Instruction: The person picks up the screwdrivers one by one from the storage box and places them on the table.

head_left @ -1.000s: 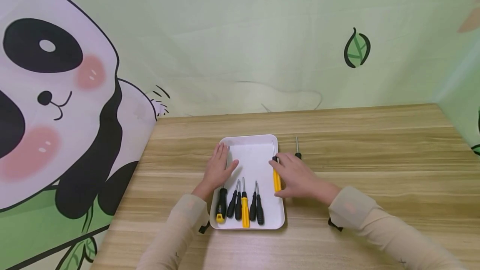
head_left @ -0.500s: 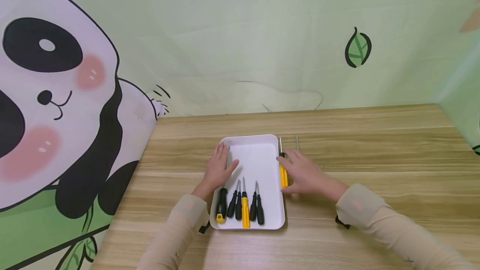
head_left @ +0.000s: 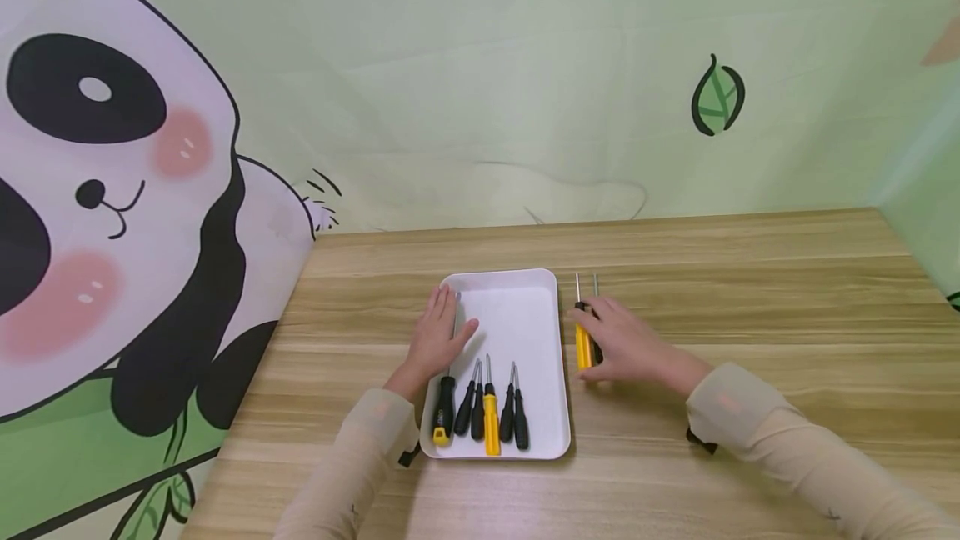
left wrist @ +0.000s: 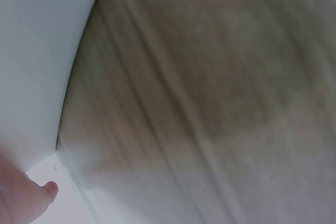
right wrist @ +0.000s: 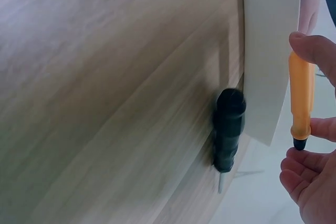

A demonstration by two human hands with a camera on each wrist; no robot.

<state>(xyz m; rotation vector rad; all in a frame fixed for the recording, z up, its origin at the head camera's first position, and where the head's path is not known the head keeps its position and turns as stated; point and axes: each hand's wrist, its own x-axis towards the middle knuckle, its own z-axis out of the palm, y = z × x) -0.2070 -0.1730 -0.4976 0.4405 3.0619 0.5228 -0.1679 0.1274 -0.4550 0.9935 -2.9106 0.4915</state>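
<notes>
My right hand (head_left: 628,346) pinches a yellow-handled screwdriver (head_left: 583,348) by its handle, just right of the white tray (head_left: 517,307). In the right wrist view the thumb is at one end of the yellow handle (right wrist: 301,90) and fingers are near its black collar. Beside it on the table lies a black screwdriver (right wrist: 229,124), partly hidden by the hand in the head view. My left hand (head_left: 435,338) rests on the tray's left rim, fingers straight, over the shaft of a large black screwdriver (head_left: 444,407) with a yellow end.
Inside the tray's near half lie a second yellow screwdriver (head_left: 491,423) and several small black screwdrivers (head_left: 520,423), shafts pointing away. The wooden table (head_left: 787,298) runs back to a green printed wall cloth (head_left: 570,90).
My right hand has carried the yellow screwdriver rightward, from inside the tray's right edge, over the rim, to beside the black screwdriver on the table. The left hand has stayed put.
</notes>
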